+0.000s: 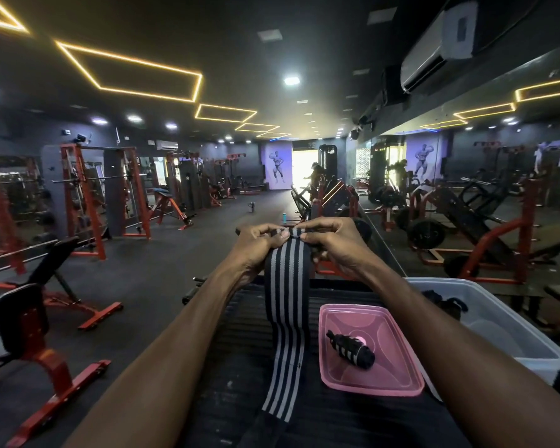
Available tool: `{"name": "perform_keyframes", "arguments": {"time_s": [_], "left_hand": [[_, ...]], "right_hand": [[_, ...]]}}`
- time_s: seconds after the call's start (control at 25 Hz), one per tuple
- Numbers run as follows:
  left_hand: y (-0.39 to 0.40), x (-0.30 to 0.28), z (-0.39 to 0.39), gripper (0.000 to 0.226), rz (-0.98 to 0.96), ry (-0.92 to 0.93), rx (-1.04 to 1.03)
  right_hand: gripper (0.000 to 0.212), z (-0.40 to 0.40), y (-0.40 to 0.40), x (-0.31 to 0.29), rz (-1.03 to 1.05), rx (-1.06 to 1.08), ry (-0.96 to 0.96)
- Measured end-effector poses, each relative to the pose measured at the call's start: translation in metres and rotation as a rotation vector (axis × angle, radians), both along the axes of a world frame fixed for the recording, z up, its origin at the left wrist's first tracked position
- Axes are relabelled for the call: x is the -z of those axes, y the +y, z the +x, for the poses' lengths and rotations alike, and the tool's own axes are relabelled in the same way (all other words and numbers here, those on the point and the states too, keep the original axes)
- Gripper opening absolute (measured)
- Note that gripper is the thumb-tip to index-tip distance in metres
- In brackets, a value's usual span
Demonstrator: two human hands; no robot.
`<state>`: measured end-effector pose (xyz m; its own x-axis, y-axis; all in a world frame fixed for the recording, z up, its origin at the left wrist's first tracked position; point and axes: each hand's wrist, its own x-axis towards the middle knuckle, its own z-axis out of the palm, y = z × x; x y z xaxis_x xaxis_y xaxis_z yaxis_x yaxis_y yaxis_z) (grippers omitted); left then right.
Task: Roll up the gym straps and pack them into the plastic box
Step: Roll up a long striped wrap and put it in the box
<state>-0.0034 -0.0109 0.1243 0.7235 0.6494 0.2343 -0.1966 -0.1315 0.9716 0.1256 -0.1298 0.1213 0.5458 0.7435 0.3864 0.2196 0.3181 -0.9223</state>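
left hand (260, 244): raised in front of the person, fingers curled, pinching the left corner of the strap's top end; thumb presses the fold
strap: long black elastic gym strap with grey lengthwise stripes (287, 312); top end held between both hands, rest hangs down from them and trails toward the person over a dark ribbed bench pad (240, 344)
roll state: only a first tight fold at the top edge, judging by the small bunch under the fingertips; nearly all the length is unrolled
right hand (332, 242): level with the left, just right of it, closed in a pinch on the right corner of the same end
lid: pink translucent plastic rectangular lid (366, 376), below the right hand, just right of the hanging strap
rolled strap: small black roll with grey stripes (353, 349) lying on the lid, not yet in the box
box: clear plastic storage box (511, 321), below and right of the right forearm, open; dark items inside, too dim to identify
risk 1: roll goes off-axis and cones if one hand winds faster; stripes are a good alignment check
risk 2: loose tail drags on the pad or slides off the edge, pulling the start fold open
risk 3: elastic springs back if the pinch slackens
writing: none readable; no brand visible on strap, lid or box
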Motion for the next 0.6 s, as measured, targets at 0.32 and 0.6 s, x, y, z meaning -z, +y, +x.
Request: {"name": "perform_keyframes", "arguments": {"time_s": [0.32, 0.6], "left_hand": [[0.005, 0.012, 0.006, 0.01, -0.018, 0.003, 0.001], [0.012, 0.019, 0.003, 0.02, 0.108, 0.052, -0.075]], "right_hand": [[0.024, 0.004, 0.006, 0.007, -0.048, 0.109, -0.226], [0.024, 0.014, 0.005, 0.018, 0.048, 0.294, -0.188]]}}
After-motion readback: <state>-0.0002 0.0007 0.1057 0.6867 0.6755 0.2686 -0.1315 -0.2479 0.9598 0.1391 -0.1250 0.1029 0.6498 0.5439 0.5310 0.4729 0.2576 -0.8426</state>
